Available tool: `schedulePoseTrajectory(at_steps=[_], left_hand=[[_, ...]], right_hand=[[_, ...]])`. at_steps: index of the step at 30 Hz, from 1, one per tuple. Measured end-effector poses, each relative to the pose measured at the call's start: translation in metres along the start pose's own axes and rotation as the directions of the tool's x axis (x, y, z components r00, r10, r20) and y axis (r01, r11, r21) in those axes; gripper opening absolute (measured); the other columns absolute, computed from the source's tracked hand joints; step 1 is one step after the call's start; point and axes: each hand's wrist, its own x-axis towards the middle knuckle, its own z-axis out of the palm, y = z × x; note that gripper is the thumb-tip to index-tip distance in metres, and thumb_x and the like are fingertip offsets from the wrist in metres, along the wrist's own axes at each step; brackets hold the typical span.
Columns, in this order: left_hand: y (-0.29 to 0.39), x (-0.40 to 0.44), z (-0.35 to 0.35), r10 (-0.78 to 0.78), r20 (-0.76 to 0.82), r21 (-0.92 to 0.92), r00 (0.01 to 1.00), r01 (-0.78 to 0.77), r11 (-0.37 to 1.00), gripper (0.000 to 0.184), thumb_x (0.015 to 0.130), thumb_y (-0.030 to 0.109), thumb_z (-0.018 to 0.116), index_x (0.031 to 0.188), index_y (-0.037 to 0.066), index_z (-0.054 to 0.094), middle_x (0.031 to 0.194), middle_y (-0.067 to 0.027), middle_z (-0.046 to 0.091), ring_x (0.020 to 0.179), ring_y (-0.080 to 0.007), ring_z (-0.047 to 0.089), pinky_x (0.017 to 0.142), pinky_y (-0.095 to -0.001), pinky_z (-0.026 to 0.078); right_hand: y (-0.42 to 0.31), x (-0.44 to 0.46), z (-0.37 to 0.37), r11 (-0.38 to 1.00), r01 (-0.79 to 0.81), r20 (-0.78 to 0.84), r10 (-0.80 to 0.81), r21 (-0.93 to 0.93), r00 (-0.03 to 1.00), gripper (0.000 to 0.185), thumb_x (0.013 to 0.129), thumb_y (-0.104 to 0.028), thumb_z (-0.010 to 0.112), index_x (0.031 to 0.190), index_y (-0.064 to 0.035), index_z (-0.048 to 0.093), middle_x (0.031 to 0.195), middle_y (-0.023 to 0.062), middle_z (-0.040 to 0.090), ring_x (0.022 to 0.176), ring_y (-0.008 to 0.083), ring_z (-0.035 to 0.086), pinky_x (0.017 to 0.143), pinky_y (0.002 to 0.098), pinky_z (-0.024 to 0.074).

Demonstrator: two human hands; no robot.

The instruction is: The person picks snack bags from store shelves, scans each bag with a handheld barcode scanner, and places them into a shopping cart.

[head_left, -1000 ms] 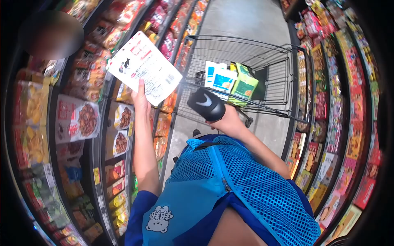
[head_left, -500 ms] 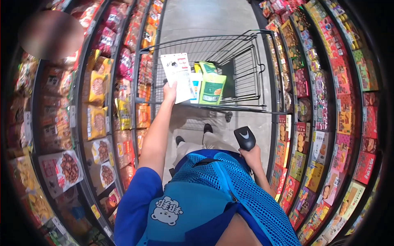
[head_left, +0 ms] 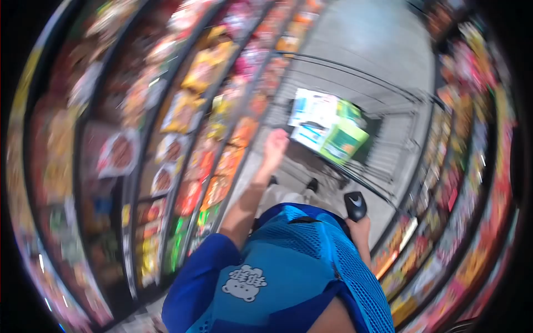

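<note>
My left hand (head_left: 276,143) is at the near left part of the shopping cart (head_left: 333,61), beside its rim. Motion blur smears its fingers, so I cannot tell whether they grip the rim. A white package (head_left: 315,105) lies in the cart, apart from that hand. Touching it are a green pouch (head_left: 344,141) and a blue-and-white package (head_left: 310,136). Low on the right, my right hand (head_left: 358,225) is closed around a black handheld scanner (head_left: 355,205), its head pointing up.
Shelves of packaged snacks (head_left: 186,111) line the left side of the aisle. More shelves with boxes and packets (head_left: 444,233) run along the right. Grey floor (head_left: 366,33) lies beyond the cart.
The white package has left my left hand and is in the cart. The view has swung left, so cart and shelves appear tilted and shifted right. The scanner stays in my right hand.
</note>
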Motion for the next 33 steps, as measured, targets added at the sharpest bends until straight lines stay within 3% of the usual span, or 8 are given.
schedulePoseTrajectory(at_steps=[8, 15, 19, 23, 29, 30, 31, 33], left_hand=[[0.107, -0.101, -0.237, 0.13, -0.845, 0.168, 0.518, 0.026, 0.985, 0.042, 0.089, 0.017, 0.068, 0.123, -0.001, 0.052, 0.116, -0.0114, 0.06, 0.105, -0.0186, 0.057, 0.097, -0.0337, 0.044], [0.237, -0.088, -0.422, 0.534, -0.839, 0.523, -0.103, 0.119, 0.844, 0.071, 0.082, 0.024, 0.079, 0.132, -0.005, 0.037, 0.131, -0.0172, 0.049, 0.115, -0.0256, 0.052, 0.1, -0.0368, 0.041], [0.237, -0.099, -0.455, 0.283, -0.879, 0.191, 0.385, -0.26, 0.947, 0.033, 0.092, 0.021, 0.068, 0.113, -0.002, 0.059, 0.112, -0.0093, 0.065, 0.098, -0.0136, 0.061, 0.084, -0.0267, 0.048], [0.256, -0.121, -0.386, 0.487, -0.812, 0.509, 0.321, -0.017, 0.86, 0.027, 0.097, 0.019, 0.059, 0.115, -0.002, 0.06, 0.112, -0.01, 0.064, 0.101, -0.016, 0.059, 0.092, -0.0319, 0.046], [0.272, -0.13, -0.326, 0.421, -0.904, 0.306, 0.08, -0.565, 0.766, 0.023, 0.101, 0.014, 0.045, 0.117, 0.0, 0.053, 0.117, -0.0118, 0.06, 0.106, -0.023, 0.06, 0.096, -0.038, 0.046], [0.273, -0.13, -0.324, 0.253, -0.955, 0.092, 0.154, -0.658, 0.747, 0.02, 0.1, 0.02, 0.046, 0.108, 0.003, 0.054, 0.104, -0.0091, 0.061, 0.099, -0.0214, 0.059, 0.094, -0.0381, 0.047], [0.244, -0.137, -0.335, 0.45, -0.561, -0.498, 0.696, -0.717, 0.488, 0.018, 0.097, 0.025, 0.051, 0.101, 0.008, 0.052, 0.091, -0.0057, 0.056, 0.091, -0.0189, 0.056, 0.093, -0.04, 0.046], [0.265, -0.102, -0.291, 0.313, -0.535, -0.632, 0.784, -0.618, 0.467, 0.019, 0.094, 0.029, 0.056, 0.099, 0.011, 0.052, 0.083, -0.0024, 0.051, 0.085, -0.017, 0.052, 0.095, -0.0416, 0.044]], right_hand=[[-0.066, 0.04, 0.021, 1.0, 0.016, 0.398, -0.016, 0.003, 0.917, 0.025, 0.071, -0.002, 0.068, 0.094, 0.0047, 0.061, 0.076, 0.0119, 0.066, 0.063, 0.0184, 0.065, 0.06, 0.0331, 0.0515], [-0.082, 0.049, 0.047, 0.983, 0.176, 0.383, -0.182, 0.053, 0.905, 0.023, 0.068, -0.002, 0.07, 0.089, 0.0041, 0.063, 0.074, 0.0111, 0.067, 0.065, 0.0184, 0.065, 0.062, 0.0338, 0.0514], [-0.082, 0.052, 0.061, 0.973, 0.229, 0.337, -0.229, 0.041, 0.913, 0.023, 0.067, -0.005, 0.07, 0.088, 0.0038, 0.066, 0.079, 0.0119, 0.069, 0.073, 0.0196, 0.067, 0.071, 0.0344, 0.0516], [-0.109, 0.048, 0.069, 0.996, 0.088, 0.37, -0.081, -0.003, 0.926, 0.033, 0.066, -0.004, 0.07, 0.098, 0.0043, 0.067, 0.086, 0.016, 0.071, 0.083, 0.0233, 0.068, 0.079, 0.0352, 0.0512], [-0.129, 0.054, 0.097, 0.955, 0.288, 0.303, -0.297, 0.076, 0.905, 0.037, 0.067, -0.004, 0.07, 0.102, 0.0037, 0.065, 0.091, 0.0169, 0.07, 0.088, 0.0252, 0.068, 0.082, 0.0358, 0.0505], [-0.137, 0.055, 0.098, 0.955, 0.291, 0.322, -0.293, 0.056, 0.9, 0.037, 0.066, -0.003, 0.071, 0.102, 0.0038, 0.065, 0.09, 0.0162, 0.07, 0.087, 0.0255, 0.068, 0.081, 0.0353, 0.0507], [-0.152, 0.054, 0.099, 0.958, 0.282, 0.332, -0.281, 0.049, 0.9, 0.037, 0.066, -0.003, 0.071, 0.102, 0.0037, 0.065, 0.09, 0.0159, 0.07, 0.087, 0.0248, 0.068, 0.081, 0.035, 0.0507], [-0.182, 0.053, 0.099, 0.964, 0.264, 0.351, -0.261, 0.042, 0.899, 0.038, 0.066, -0.002, 0.071, 0.103, 0.0037, 0.065, 0.091, 0.0153, 0.07, 0.087, 0.0234, 0.068, 0.081, 0.0343, 0.0509]])
